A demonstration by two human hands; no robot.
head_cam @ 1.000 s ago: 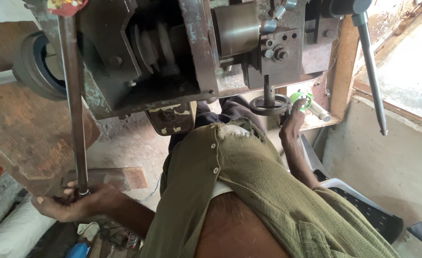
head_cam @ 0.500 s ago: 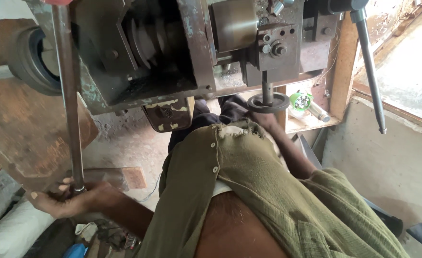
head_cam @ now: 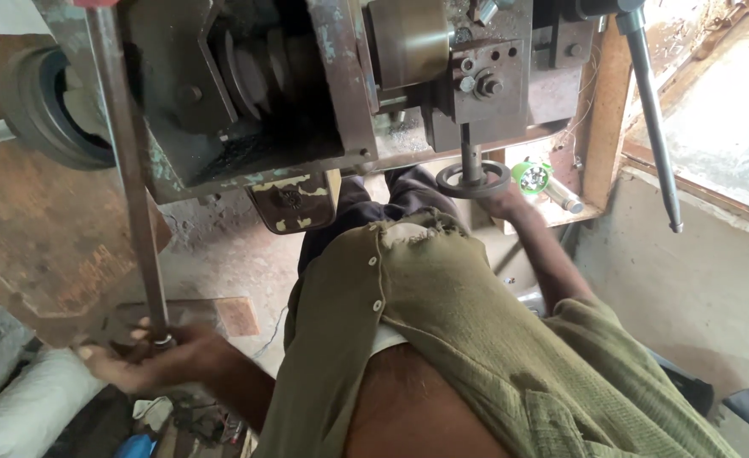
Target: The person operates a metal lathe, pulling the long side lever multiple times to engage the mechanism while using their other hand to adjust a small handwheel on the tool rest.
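Head view: left hand point(head_cam: 150, 360) is clamped round the foot of the long steel lever point(head_cam: 133, 187) at 8 o'clock; right hand point(head_cam: 510, 202) grips the small handwheel point(head_cam: 474, 180) at 1 o'clock. Machine operation looks mid-course.

Machine workshop, worn lathe-like machine point(head_cam: 307, 93), handwheel point(head_cam: 474, 179), long levers point(head_cam: 653, 119)

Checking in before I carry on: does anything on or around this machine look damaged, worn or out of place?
The machine housing has chipped, flaking paint, most plainly on the small plate under it. The left hand grips the long lever; the right hand is at the handwheel. Nothing looks spilled or broken.
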